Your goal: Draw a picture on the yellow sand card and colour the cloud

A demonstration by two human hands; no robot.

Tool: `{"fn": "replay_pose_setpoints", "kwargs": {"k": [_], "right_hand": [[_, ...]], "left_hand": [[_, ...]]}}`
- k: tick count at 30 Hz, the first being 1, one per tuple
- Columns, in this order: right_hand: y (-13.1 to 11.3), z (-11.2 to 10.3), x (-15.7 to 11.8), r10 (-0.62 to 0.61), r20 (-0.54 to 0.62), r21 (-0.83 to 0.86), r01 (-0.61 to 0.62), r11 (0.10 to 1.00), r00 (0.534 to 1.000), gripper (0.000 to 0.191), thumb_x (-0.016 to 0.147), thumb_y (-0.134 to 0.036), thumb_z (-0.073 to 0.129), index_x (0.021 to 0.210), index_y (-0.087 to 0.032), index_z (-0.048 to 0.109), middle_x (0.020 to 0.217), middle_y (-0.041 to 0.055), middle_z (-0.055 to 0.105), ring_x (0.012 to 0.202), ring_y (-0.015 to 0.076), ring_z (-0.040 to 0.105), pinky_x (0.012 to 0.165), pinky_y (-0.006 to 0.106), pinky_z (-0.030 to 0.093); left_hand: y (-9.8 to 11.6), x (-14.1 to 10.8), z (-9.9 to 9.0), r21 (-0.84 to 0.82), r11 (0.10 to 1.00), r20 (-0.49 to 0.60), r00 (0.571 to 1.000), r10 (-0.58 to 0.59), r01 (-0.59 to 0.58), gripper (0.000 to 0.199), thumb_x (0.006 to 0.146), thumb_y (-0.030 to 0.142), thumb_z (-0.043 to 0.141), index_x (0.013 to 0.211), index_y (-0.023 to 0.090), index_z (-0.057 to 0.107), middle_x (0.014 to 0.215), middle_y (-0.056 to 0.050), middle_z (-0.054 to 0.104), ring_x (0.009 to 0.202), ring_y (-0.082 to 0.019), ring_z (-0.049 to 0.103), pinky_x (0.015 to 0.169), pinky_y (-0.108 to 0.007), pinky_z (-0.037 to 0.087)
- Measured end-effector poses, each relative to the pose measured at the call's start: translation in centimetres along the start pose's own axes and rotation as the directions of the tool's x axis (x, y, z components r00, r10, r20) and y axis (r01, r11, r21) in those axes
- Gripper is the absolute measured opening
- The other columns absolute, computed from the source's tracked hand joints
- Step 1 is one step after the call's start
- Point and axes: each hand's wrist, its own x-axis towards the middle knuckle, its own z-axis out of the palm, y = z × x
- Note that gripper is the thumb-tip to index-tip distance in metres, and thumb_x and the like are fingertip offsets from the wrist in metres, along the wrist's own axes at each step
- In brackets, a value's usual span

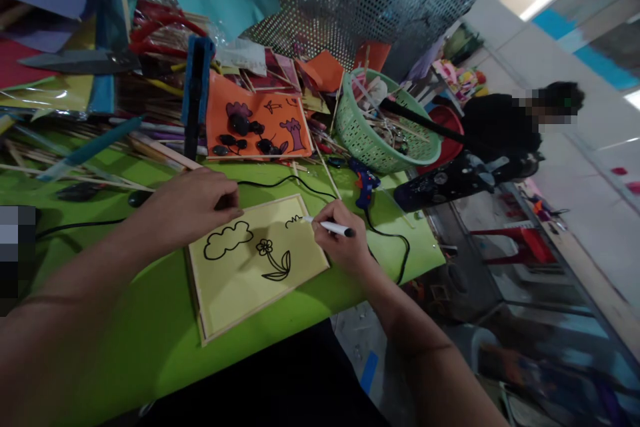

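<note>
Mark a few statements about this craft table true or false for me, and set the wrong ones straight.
1. The right hand holds a marker. True.
2. The left hand grips a pair of scissors. False: it holds no scissors and is at the far edge of the yellow sheet.
3. A flower and a cloud-like outline are drawn on the yellow sheet. True.
4. The basket holding sticks is purple. False: it is green.
5. A glue gun lies beyond the yellow sheet. True.

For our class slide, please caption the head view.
Right hand draws with a marker on yellow paper beside a flower and cloud.
</note>
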Motion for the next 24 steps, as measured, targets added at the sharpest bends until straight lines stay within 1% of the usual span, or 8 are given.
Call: {"fn": "replay_pose_setpoints", "kwargs": {"k": [5,11,17,19,24], "right_hand": [[-0.15,-0.05,-0.01,-0.029,-0.005,-0.020,0.029,0.999,1.000,0.015,0.078,-0.014,0.061,0.076,-0.027,0.054,0.072,-0.0024,0.064,0.061,0.0149,0.057,0.062,0.029,0.044],[-0.55,-0.06,-0.02,-0.047,-0.024,-0.027,0.047,0.999,0.999,0.016,0.079,-0.014,0.060,0.076,-0.027,0.052,0.069,-0.0031,0.063,0.060,0.0147,0.057,0.061,0.029,0.043],[-0.62,-0.15,-0.15,-0.059,-0.031,-0.025,0.059,0.998,0.998,0.016,0.078,-0.014,0.060,0.075,-0.027,0.052,0.069,-0.0029,0.062,0.060,0.0147,0.057,0.061,0.029,0.043],[-0.69,-0.21,-0.21,-0.067,-0.031,-0.035,0.066,0.997,0.997,0.015,0.078,-0.013,0.060,0.074,-0.026,0.052,0.069,-0.0030,0.062,0.059,0.0144,0.056,0.060,0.028,0.042],[-0.97,-0.33,-0.30,-0.078,-0.048,-0.070,0.075,0.995,0.996,0.013,0.078,-0.014,0.058,0.074,-0.025,0.053,0.067,-0.0038,0.060,0.057,0.0132,0.055,0.058,0.027,0.039]], "left_hand": [[-0.45,-0.16,0.35,-0.006,1.000,-0.031,0.999,0.017,-0.017,0.018,0.090,0.037,0.058,0.080,0.023,0.064,0.085,-0.006,0.070,0.087,-0.026,0.059,0.075,-0.038,0.037],[-0.06,-0.11,0.04,-0.005,1.000,-0.024,1.000,0.009,-0.009,0.017,0.088,0.035,0.060,0.078,0.023,0.063,0.082,-0.006,0.068,0.083,-0.026,0.059,0.072,-0.037,0.036],[0.03,-0.01,-0.13,-0.002,1.000,0.012,1.000,0.002,-0.002,0.017,0.090,0.034,0.060,0.079,0.022,0.065,0.086,-0.006,0.070,0.085,-0.025,0.060,0.073,-0.036,0.037],[-0.03,-0.01,-0.10,-0.001,1.000,0.008,1.000,0.011,-0.011,0.017,0.090,0.034,0.061,0.079,0.022,0.065,0.086,-0.006,0.070,0.085,-0.025,0.060,0.073,-0.036,0.037],[-0.08,-0.01,0.07,0.004,1.000,-0.007,1.000,-0.007,0.007,0.017,0.089,0.035,0.062,0.079,0.022,0.066,0.084,-0.004,0.069,0.084,-0.024,0.059,0.072,-0.035,0.036]]}}
